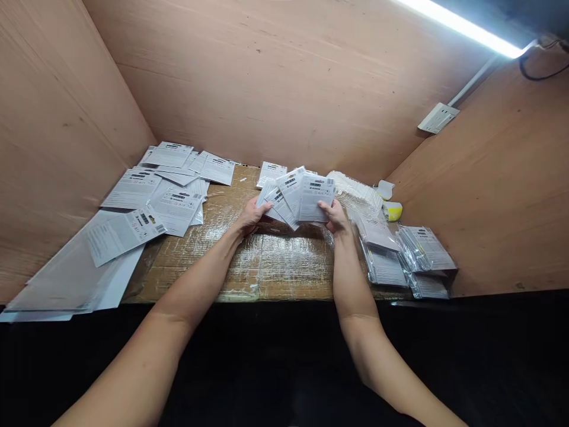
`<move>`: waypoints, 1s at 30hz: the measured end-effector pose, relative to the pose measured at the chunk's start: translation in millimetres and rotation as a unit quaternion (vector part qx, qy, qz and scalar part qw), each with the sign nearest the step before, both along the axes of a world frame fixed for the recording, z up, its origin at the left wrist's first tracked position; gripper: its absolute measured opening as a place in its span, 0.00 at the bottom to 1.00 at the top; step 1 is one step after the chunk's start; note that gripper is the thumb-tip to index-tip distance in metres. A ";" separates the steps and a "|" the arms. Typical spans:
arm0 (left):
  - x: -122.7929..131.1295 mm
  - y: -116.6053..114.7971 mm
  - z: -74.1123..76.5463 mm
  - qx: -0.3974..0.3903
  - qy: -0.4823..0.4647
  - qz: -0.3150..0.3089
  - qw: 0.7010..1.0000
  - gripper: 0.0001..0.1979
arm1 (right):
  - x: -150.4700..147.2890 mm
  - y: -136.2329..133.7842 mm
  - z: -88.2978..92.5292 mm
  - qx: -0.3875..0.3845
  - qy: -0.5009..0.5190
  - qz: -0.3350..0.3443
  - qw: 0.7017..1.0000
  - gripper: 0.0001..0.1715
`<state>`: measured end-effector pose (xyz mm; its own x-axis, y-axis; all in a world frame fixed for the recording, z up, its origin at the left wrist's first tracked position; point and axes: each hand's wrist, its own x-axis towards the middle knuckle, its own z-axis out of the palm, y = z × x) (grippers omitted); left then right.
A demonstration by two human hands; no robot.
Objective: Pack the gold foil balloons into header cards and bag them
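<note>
Both hands hold a fanned bunch of printed cards [291, 193] with hang holes and barcodes, raised over the middle of the table. My left hand [252, 214] is closed on the left end of the fan, its thumb lying over the cards. At the other end my right hand [335, 216] pinches the rightmost card [316, 198], thumb on the face and fingers behind. One more card [271, 172] lies just behind the bunch. What is under the fan is hidden.
Loose cards [173, 204] are heaped at the left, beside clear plastic sheets [71, 270]. Bundled packs [384, 261] lie at the right, near a yellow-and-white roll [392, 211]. Tape-covered cardboard [284, 261] covers the tabletop. Wooden panels [267, 89] enclose three sides.
</note>
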<state>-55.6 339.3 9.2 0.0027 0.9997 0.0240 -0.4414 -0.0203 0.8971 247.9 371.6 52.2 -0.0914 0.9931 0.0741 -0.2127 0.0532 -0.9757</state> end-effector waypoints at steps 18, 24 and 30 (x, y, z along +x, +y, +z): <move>33.2 -25.1 23.4 0.037 -0.156 0.042 0.986 0.39 | -88.6 -5.6 -21.6 -0.029 0.232 -0.116 0.965 0.27; -9.3 -32.5 37.8 -0.015 -0.207 -0.236 0.950 0.43 | -80.9 -11.2 -12.9 0.003 0.212 -0.135 0.968 0.26; 1.4 -15.2 29.1 -0.030 -0.154 -0.033 0.987 0.36 | -79.4 -15.6 -16.6 0.009 0.135 -0.057 0.989 0.27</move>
